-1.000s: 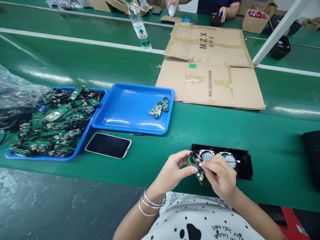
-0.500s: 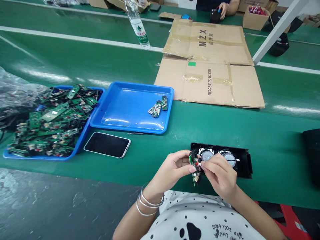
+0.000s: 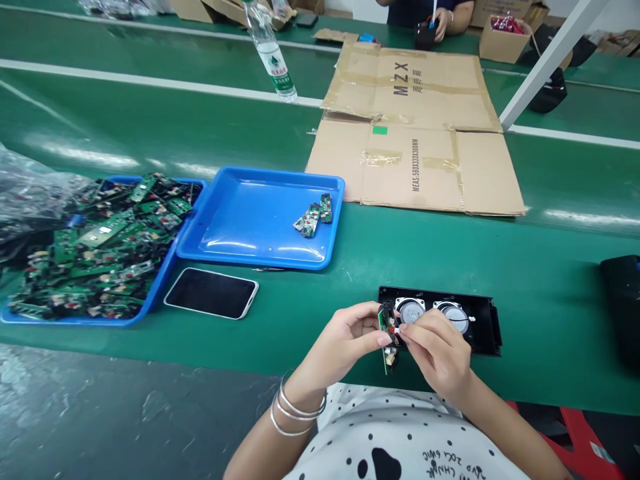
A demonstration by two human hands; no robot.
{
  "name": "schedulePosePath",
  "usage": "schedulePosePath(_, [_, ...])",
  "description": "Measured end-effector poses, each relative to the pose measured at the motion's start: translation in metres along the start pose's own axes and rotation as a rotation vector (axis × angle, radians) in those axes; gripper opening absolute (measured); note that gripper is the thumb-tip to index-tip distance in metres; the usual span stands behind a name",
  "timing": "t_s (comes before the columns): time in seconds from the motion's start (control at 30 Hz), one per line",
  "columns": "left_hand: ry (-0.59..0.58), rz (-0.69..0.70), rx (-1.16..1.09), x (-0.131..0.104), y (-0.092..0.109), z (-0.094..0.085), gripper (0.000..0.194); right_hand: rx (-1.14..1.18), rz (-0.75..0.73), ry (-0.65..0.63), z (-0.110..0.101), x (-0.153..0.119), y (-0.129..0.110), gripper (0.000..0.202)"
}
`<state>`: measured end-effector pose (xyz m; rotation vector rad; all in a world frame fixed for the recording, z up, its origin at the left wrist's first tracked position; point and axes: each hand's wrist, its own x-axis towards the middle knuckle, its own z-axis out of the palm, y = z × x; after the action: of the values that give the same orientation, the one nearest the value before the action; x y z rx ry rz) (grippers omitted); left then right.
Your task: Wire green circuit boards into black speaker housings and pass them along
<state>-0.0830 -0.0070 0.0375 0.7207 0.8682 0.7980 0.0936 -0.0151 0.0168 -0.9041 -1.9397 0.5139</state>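
My left hand (image 3: 353, 337) grips a green circuit board (image 3: 389, 357) upright by its edge, thumb in front and fingers behind. Pinched in my right hand (image 3: 443, 350) is a small white connector (image 3: 397, 330), held against the red part of the board; whether it sits in a socket I cannot tell. Just behind both hands lies a black speaker housing (image 3: 485, 327) with two round speakers (image 3: 453, 317) in it. A second white plug (image 3: 471, 319) on a dark wire rests over the right speaker.
A blue tray (image 3: 225, 250) carries a few small boards; another blue tray (image 3: 150, 310) at left is heaped with circuit boards. A phone (image 3: 213, 293), flattened cardboard (image 3: 390, 160), a water bottle (image 3: 275, 63) and a black case (image 3: 623, 313) lie around. A co-worker's hand (image 3: 443, 23) is across the bench.
The view has shifted slightly, so everything sits a little further left. My hands keep the same hold on the board and connector. Across the bench, the co-worker's hand has moved slightly.
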Motion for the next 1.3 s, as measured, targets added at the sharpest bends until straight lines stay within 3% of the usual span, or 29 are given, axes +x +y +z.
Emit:
schedulePosePath(0.23, [0.074,0.007,0.091,0.001,0.004,0.004,0.024,-0.086,-0.081,0.002,0.004,0.001,0.004,0.024])
schedulePosePath(0.43, [-0.028,0.004,0.216,0.003,0.009,-0.003,0.028,-0.106,-0.137,-0.039,0.001,-0.001,0.005,0.020])
schedulePosePath(0.53, [-0.020,0.004,0.266,0.004,0.009,-0.004,0.029,-0.127,-0.142,-0.075,0.001,-0.001,0.006,0.021])
schedulePosePath(0.7, [0.019,0.005,0.307,0.006,0.009,0.002,0.031,-0.013,-0.111,0.008,0.007,0.004,0.012,0.018])
schedulePosePath(0.8, [0.099,0.135,0.560,0.008,0.012,0.013,0.028,0.032,-0.067,0.025,0.010,0.008,0.016,0.008])
schedulePosePath(0.9, [0.206,0.370,0.941,0.011,0.011,0.022,0.028,0.050,0.033,-0.014,0.006,0.008,0.022,0.013])
schedulePosePath(1.0, [0.271,0.570,1.173,0.013,0.007,0.023,0.031,0.026,0.171,-0.036,-0.005,0.006,0.024,0.014])
schedulePosePath(1.13, [0.332,0.709,1.337,0.013,0.000,0.020,0.028,-0.039,0.278,0.075,-0.025,0.008,0.018,0.020])
schedulePosePath(1.3, [0.296,0.782,1.432,0.014,-0.001,0.025,0.026,-0.088,0.213,0.001,-0.030,0.017,0.007,0.017])
